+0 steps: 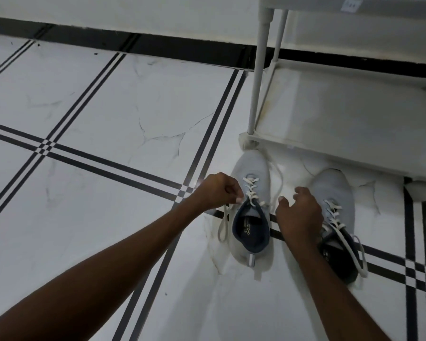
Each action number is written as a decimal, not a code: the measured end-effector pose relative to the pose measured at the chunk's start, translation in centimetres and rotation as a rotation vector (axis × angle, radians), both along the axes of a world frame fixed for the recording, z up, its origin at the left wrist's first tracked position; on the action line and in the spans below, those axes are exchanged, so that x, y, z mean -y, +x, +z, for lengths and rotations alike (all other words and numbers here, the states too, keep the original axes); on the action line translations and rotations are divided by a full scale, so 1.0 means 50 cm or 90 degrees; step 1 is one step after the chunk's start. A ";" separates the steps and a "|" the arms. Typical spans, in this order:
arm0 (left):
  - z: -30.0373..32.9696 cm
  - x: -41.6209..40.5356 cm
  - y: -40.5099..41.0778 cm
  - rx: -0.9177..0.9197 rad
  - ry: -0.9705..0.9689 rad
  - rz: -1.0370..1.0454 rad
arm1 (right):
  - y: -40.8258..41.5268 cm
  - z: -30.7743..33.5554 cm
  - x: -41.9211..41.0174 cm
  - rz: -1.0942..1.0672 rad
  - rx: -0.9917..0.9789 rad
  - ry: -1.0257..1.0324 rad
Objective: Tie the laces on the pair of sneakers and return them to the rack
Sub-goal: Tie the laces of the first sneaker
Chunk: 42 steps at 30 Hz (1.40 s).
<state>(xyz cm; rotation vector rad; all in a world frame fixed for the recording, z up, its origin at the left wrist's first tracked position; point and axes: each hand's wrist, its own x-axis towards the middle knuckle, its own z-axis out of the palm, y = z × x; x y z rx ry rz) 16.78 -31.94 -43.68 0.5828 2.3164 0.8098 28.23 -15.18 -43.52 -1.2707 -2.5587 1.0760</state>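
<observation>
Two pale grey sneakers on tiled floor [108, 94] before white shoe rack [342, 114]; left hand [217, 190] pinches left sneaker [252, 212] lace [223, 222]; right hand [299, 212] hovers between, fingers loosely spread; right sneaker [335, 193] untied.

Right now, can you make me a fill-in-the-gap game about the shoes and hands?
1. The left hand pinches a ____ of the left sneaker.
2. Both sneakers stand on the ____, not on the rack.
3. The right hand is ____ and holds nothing.
4. The right sneaker has laces that are not ____.

Missing words: lace; floor; open; tied
</observation>
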 end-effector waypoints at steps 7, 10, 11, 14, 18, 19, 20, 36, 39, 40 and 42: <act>0.006 0.001 0.027 0.048 -0.012 0.033 | 0.004 -0.008 0.030 0.256 -0.042 0.011; 0.006 -0.010 0.043 -0.049 -0.023 0.066 | -0.002 -0.006 0.018 0.248 -0.056 -0.008; 0.004 -0.009 0.047 -0.076 -0.035 0.059 | -0.003 -0.011 0.010 0.250 -0.051 0.006; -0.006 0.026 0.050 -0.156 -0.129 0.009 | 0.007 -0.029 -0.008 0.259 -0.003 0.106; -0.009 0.047 0.066 -0.203 -0.188 -0.032 | 0.020 -0.053 -0.003 0.290 0.021 0.134; -0.010 0.047 0.069 -0.215 -0.179 -0.028 | 0.019 -0.055 -0.002 0.279 0.013 0.124; -0.009 0.046 0.072 -0.241 -0.172 -0.012 | 0.018 -0.053 -0.003 0.256 -0.009 0.111; 0.043 0.004 0.032 0.367 0.308 0.471 | -0.053 0.017 -0.007 0.032 -0.150 -0.407; 0.060 0.000 0.030 0.345 0.289 0.349 | -0.071 0.050 -0.009 0.139 -0.231 -0.335; 0.063 -0.002 0.033 0.315 0.252 0.303 | -0.079 0.062 -0.010 0.164 -0.248 -0.338; 0.065 -0.010 0.034 0.261 0.191 0.213 | -0.095 0.081 -0.010 0.203 -0.260 -0.364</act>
